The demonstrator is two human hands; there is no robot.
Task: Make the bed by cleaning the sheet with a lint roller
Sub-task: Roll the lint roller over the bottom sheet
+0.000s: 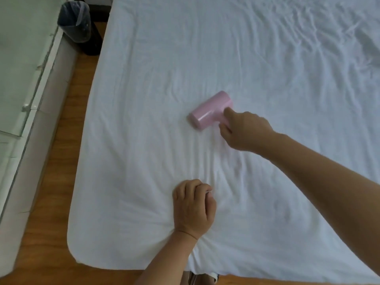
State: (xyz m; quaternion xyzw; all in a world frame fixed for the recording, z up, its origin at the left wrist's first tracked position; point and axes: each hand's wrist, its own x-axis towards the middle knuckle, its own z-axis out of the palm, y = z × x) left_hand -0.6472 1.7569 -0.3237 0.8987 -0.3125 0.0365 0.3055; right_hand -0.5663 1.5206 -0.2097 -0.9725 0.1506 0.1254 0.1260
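A white sheet point(236, 58) covers the bed and fills most of the view, smoother at the left and heavily creased at the far right. A pink lint roller point(209, 110) lies with its drum on the sheet near the middle. My right hand point(244, 130) grips the roller's handle, which is hidden inside the fingers. My left hand point(193, 208) rests on the sheet near the front edge with its fingers curled, and folds in the cloth radiate from it. Whether it pinches the cloth is unclear.
A strip of wooden floor point(61, 161) runs along the bed's left side. A dark bin with a plastic liner point(78, 23) stands at the far left corner of the bed. A pale ledge point(26, 79) borders the floor on the left.
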